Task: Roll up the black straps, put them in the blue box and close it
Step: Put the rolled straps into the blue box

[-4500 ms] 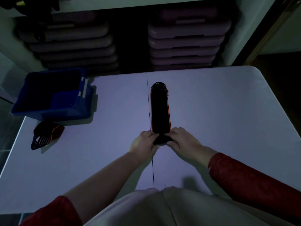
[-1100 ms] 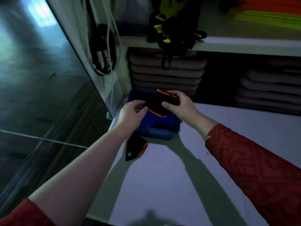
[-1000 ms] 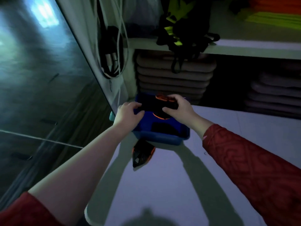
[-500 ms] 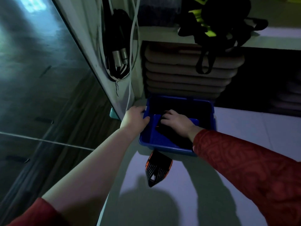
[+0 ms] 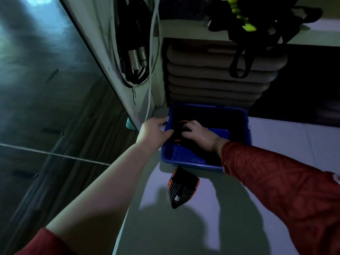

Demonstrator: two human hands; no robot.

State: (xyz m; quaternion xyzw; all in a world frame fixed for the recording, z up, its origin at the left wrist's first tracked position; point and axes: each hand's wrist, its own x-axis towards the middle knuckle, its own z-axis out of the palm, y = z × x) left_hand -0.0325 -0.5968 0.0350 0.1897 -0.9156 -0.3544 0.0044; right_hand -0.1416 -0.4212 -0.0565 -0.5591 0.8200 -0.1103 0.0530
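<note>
The open blue box (image 5: 191, 161) stands at the far left corner of the white table (image 5: 276, 135). Inside it lies a rolled black strap with orange edging (image 5: 178, 131). My right hand (image 5: 197, 135) is down in the box, resting on that roll. My left hand (image 5: 153, 132) grips the box's left rim, thumb over the edge. A second black strap with orange trim (image 5: 182, 188) lies flat on the table just in front of the box. The box's inner floor is dark and partly hidden by my right hand.
Stacked beige mats (image 5: 220, 80) fill the shelf behind the box. Black and yellow straps (image 5: 257, 19) hang from the shelf above. Cables (image 5: 136, 57) hang on the white panel at left. The table's left edge drops to dark flooring (image 5: 46, 107).
The strap that lay flat on the table was rolled up and carried to the box. My right hand has lowered it inside, and my left hand has stayed on the box's rim.
</note>
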